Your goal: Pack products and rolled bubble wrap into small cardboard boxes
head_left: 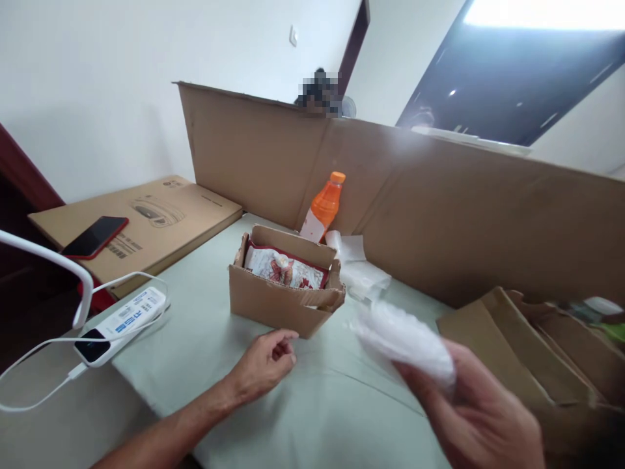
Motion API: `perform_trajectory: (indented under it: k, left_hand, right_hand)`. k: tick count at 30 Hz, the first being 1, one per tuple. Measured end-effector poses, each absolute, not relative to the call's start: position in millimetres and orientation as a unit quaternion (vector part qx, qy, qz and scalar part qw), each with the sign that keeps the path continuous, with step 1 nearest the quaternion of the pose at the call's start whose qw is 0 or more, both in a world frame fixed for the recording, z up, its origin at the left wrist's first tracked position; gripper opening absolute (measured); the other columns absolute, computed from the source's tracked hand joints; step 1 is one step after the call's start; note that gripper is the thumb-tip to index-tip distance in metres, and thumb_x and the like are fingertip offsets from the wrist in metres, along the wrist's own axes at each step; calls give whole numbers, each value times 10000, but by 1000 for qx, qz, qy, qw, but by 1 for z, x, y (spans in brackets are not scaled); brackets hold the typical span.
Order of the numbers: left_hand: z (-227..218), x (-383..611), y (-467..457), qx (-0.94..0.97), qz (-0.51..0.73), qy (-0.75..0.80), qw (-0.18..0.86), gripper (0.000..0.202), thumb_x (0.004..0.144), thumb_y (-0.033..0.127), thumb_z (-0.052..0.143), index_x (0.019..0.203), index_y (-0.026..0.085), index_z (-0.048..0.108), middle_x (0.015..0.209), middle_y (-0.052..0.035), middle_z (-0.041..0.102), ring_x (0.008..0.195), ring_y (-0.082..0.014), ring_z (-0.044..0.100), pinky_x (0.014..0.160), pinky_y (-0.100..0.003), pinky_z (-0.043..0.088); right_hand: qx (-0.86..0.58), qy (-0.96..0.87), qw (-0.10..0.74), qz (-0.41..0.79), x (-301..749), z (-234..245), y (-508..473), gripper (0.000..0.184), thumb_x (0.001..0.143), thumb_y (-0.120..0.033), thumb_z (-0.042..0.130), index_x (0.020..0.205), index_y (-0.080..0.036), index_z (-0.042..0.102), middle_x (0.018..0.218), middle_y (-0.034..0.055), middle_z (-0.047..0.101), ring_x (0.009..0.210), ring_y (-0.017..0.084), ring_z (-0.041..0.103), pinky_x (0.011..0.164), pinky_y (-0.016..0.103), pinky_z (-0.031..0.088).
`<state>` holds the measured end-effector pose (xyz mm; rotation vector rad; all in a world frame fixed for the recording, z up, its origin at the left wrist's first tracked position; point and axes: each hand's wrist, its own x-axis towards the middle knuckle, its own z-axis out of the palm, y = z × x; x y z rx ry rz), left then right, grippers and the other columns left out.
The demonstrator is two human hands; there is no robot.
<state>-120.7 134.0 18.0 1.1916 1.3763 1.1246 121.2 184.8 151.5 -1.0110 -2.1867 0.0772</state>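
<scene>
My right hand [481, 417] is closed on a wad of white plastic wrap [405, 339], blurred by motion, held above the table to the right of a small open cardboard box [280, 303]. Inside the box lies a red and white snack packet [283, 268]. My left hand [266, 365] rests on the pale green tabletop [205, 339] just in front of the box, fingers loosely curled and nothing in them. More white plastic [361, 270] lies behind the box, next to an orange drink bottle [325, 207].
A tall cardboard sheet [439, 215] walls off the back. A larger open carton [541, 352] sits at the right. At the left are a flat cardboard box [161, 218] with a red phone [95, 237], a white power bank [120, 324] with cables, and a white lamp arm [53, 260]. A person's head [319, 91] shows behind the wall.
</scene>
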Motion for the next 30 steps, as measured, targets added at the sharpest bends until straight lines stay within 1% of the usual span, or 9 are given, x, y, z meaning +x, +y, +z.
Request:
perform_trajectory:
  k: [2,4,6,11,14,18,21,24,30]
  left_hand:
    - [11,-125,148,518,445,577,449,370,795,242,564,1139,162,673,869,-23,675,800,-155,590,737,-263,455]
    - [-2,-125,157,529,440,584,431,357,796,220,538,1121,166,676,878,-32,690,805,-163,602,746,-269,462]
    - [-17,-123,160,526,446,589,421,350,794,195,514,1103,170,676,910,-49,700,831,-174,615,781,-285,473]
    - [-34,-124,155,556,456,584,377,300,777,147,494,1009,192,679,907,-58,690,838,-184,623,778,-283,487]
    - [-37,-125,155,583,446,575,361,252,763,136,499,947,188,662,891,-68,684,836,-198,637,762,-286,501]
    - [-59,-120,157,612,442,570,325,282,740,148,520,978,199,662,883,-77,690,838,-222,647,766,-317,523]
    - [-82,-111,157,613,450,585,282,329,699,156,533,988,211,680,862,-76,698,809,-232,645,754,-339,533]
    - [-88,-108,154,607,461,595,257,344,724,189,537,1028,209,696,887,-96,711,833,-247,648,788,-365,550]
    - [-59,-123,153,633,412,577,310,312,808,182,508,1053,182,700,936,-116,720,884,-247,675,803,-356,573]
  right_hand:
    - [-354,-856,375,-9,87,184,210,208,956,-400,597,1111,-273,653,872,35,745,639,180,672,591,270,515]
    - [-308,-882,353,-38,44,200,239,186,966,-367,566,1083,-246,646,903,49,742,701,187,676,634,283,507]
    - [-303,-914,266,-48,0,201,267,168,948,-321,576,1068,-218,635,886,48,743,719,192,673,632,282,476]
    - [-287,-956,-51,-36,-75,173,306,238,876,-288,654,1087,-180,655,859,68,763,748,224,695,600,270,408]
    - [-223,-964,-144,-36,-87,158,308,157,850,-252,665,975,-173,718,897,95,773,815,252,716,638,286,439]
    - [-233,-957,-172,-28,-86,152,309,138,816,-225,682,904,-148,754,857,126,772,769,281,719,610,312,456]
    - [-215,-952,-213,50,-84,152,315,116,815,-233,669,855,-172,758,774,83,759,642,226,682,537,288,421]
    - [-186,-951,-233,81,-86,152,319,139,831,-209,638,901,-173,751,802,71,764,639,197,672,539,274,428]
    - [-212,-956,-193,-67,-91,156,312,206,832,-247,684,986,-126,747,857,152,779,781,288,742,627,320,511]
